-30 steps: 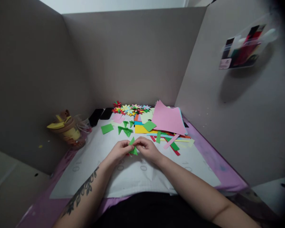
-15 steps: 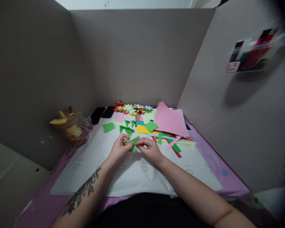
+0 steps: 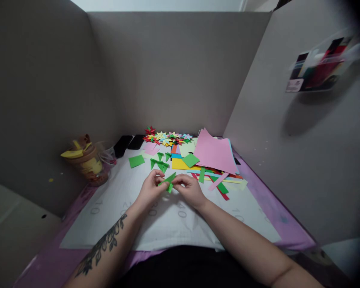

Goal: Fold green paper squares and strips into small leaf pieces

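Note:
Between my two hands is a folded piece of green paper [image 3: 169,181], held above the white sheet [image 3: 168,232]. My left hand [image 3: 153,185] pinches its left side between thumb and fingers. At its right edge the fingertips of my right hand [image 3: 188,188] are closed on it too. Just beyond my hands lie several small folded green paper pieces [image 3: 160,164]. A flat green square [image 3: 137,161] rests to their left, and another green square [image 3: 191,160] lies on the coloured paper to the right.
Folded paper stars [image 3: 168,138] are heaped at the back. Pink sheets [image 3: 214,152] and loose strips [image 3: 219,186] lie on the right. Two black phones [image 3: 136,142] and a brown pot [image 3: 85,164] stand at the left. Grey panels [image 3: 180,72] enclose the table; a clear holder [image 3: 318,68] hangs right.
The green paper tilts slightly differently between my fingers. Both hands keep nearly the same place and grip, and the view has shifted a little.

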### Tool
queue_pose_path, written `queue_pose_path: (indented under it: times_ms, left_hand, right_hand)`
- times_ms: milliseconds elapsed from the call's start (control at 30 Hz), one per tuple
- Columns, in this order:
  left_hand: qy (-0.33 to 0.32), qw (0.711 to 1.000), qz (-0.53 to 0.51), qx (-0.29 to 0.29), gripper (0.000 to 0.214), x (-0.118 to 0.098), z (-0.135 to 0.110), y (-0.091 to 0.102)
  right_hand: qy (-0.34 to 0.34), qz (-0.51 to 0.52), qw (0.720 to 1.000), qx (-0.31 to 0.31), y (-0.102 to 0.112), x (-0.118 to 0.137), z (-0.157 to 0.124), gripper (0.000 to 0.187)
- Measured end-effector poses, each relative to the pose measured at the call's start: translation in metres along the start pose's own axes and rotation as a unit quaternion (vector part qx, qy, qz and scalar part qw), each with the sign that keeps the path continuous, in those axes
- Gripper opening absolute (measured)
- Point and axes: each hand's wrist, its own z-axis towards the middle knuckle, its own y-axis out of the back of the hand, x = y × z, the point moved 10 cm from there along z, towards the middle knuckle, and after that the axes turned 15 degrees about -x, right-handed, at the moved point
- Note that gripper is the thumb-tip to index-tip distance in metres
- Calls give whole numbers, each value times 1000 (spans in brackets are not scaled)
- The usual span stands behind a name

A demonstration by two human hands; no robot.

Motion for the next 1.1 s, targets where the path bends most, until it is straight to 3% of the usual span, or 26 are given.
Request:
queue_pose_path:
  times_ms: [500, 1100]
  left_hand:
    - [-46, 998, 46, 7, 21, -11, -6, -2]
    - [-94, 990, 102, 22, 10, -16, -10, -1]
  right_hand:
    - [9, 40, 999, -35, 8, 1, 1, 5]
    - [-132, 90, 983, -88, 9, -25, 1, 5]
